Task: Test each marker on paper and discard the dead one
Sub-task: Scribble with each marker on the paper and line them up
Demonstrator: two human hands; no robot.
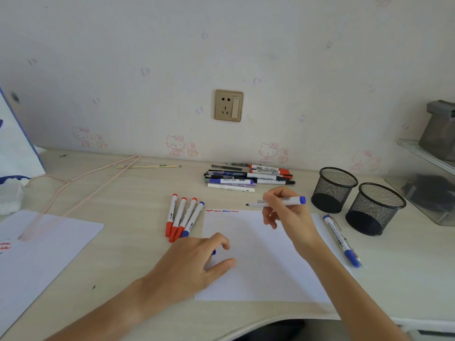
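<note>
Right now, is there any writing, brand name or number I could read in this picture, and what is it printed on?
None can be read.
Marker in the right hand: a printed label on the barrel, too blurred.
Four markers beside the paper: dark print, too small.
Marker pile by the wall: labels blurred.
Marker right of the paper: print unreadable.
The paper bears only red and blue squiggles, no words.

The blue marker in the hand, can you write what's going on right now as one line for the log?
right hand: holds uncapped blue marker above paper | left hand: on paper edge, holds blue cap | paper: four squiggles | tested: four markers
</note>
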